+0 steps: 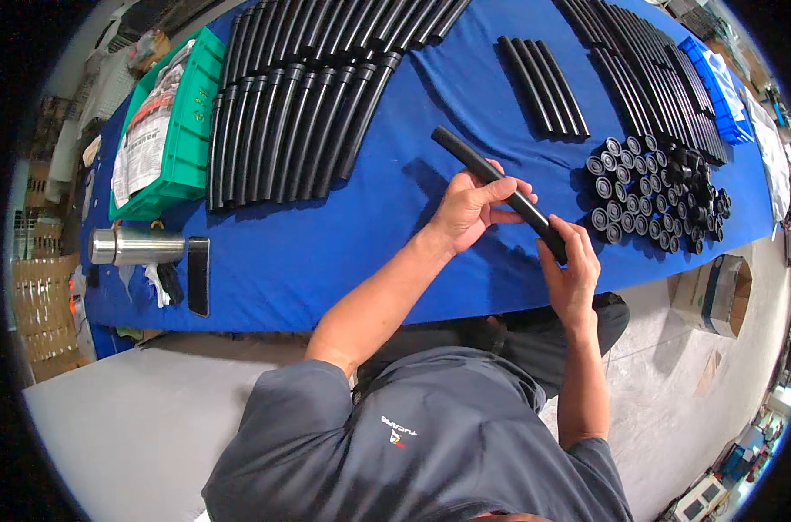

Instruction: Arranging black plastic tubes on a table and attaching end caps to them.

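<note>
A black tube slants across the space between my hands, over the blue tablecloth. My left hand is wrapped round its middle, thumb lying on top. At the tube's near right end, the fingers of my right hand close on it; whether a small part is also there is hidden. To the right of my hands stands a cluster of round black caps. Beyond the tube lie several loose black tubes side by side.
Rows of capped black tubes cover the left. A green crate holds newspaper; nearby are a steel flask and a phone. More tubes and a blue bin sit far right. A cardboard box is on the floor.
</note>
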